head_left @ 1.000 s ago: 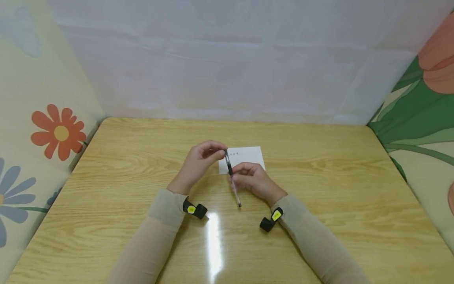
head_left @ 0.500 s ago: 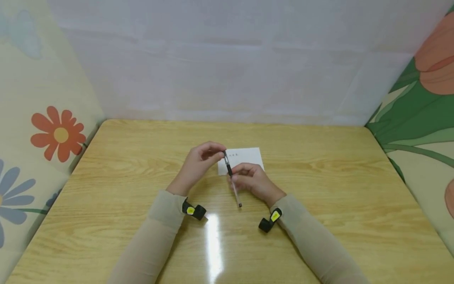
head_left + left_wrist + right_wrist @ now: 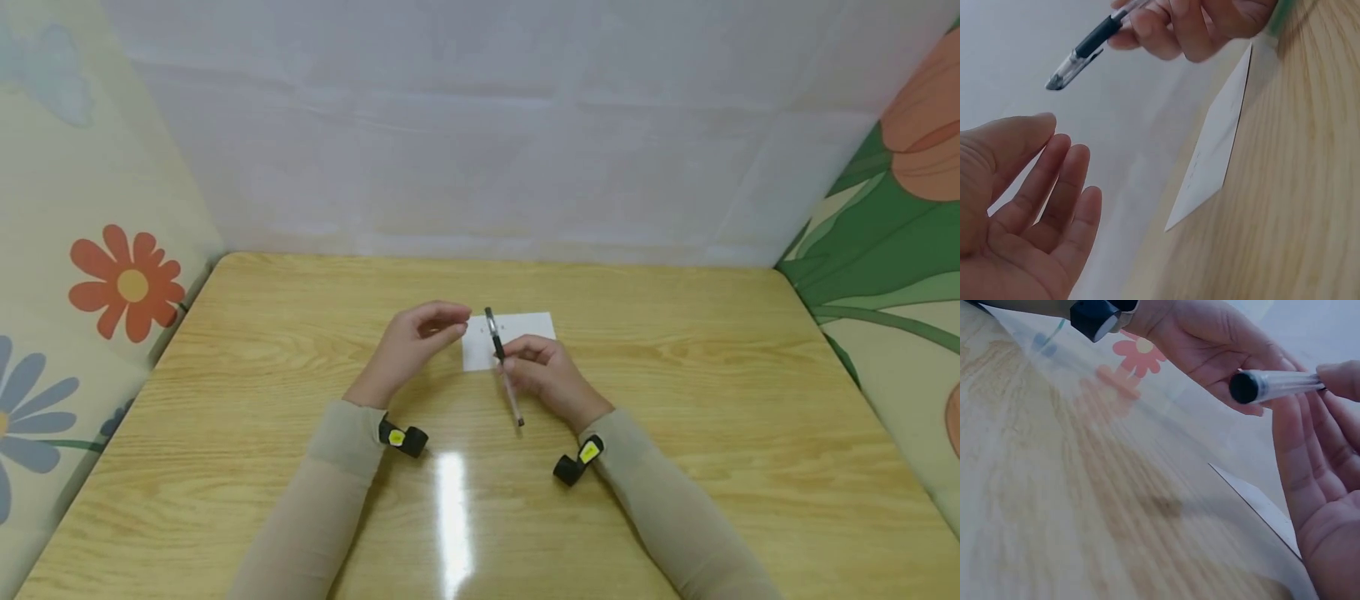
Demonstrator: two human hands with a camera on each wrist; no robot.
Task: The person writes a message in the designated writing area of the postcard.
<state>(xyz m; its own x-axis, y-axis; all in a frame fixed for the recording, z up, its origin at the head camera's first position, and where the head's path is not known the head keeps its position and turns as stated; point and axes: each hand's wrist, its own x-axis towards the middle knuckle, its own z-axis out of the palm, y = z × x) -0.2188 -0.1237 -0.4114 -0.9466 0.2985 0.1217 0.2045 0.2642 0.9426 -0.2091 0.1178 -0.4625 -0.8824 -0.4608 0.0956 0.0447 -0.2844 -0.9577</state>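
Observation:
A black-and-clear pen [image 3: 493,332], its clip cap on the far end, is pinched near the middle by my right hand [image 3: 553,379]. It slants above a small white paper [image 3: 532,323] that bears a few dark written marks. My left hand [image 3: 412,342] hovers just left of the pen's capped end, thumb and fingers loosely bent with nothing between them. In the left wrist view, a gap separates the left fingertips [image 3: 1046,125] from the pen cap [image 3: 1063,72]. The pen's dark rear end [image 3: 1244,387] faces the camera in the right wrist view.
The wood-grain table [image 3: 300,300] stretches out around both hands. A white cloth [image 3: 480,150] hangs behind it, and flower-patterned panels [image 3: 127,167] stand at both sides. Each wrist wears a black camera strap [image 3: 402,436].
My left hand has let go of the pen's capped end and drawn slightly left. My right hand has shifted a little right and up with the pen.

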